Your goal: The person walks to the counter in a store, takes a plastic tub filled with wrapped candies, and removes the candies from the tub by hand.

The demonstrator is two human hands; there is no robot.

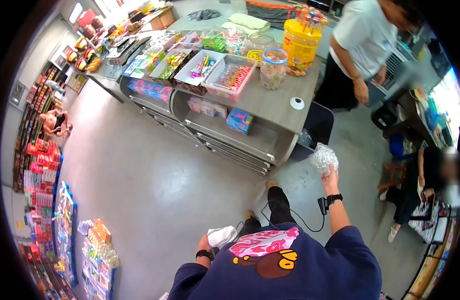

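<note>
My right hand (331,176) is stretched forward, its fingers closed around a crumpled clear plastic wrapper (324,157). That wrapper is just in front of a dark bin (322,122) standing at the counter's end, with some clear plastic inside. Low at my left side, my left hand (204,244) is closed on a bunched white cloth (222,236); part of the hand is hidden. A black device on my right wrist has a cable running toward my body.
A grey counter (285,114) ahead carries candy trays (231,76), a clear jar (273,70) and a yellow tub (301,47). One person (365,47) stands behind its right end; another (415,185) sits at right. Stocked shelves (42,170) line the left.
</note>
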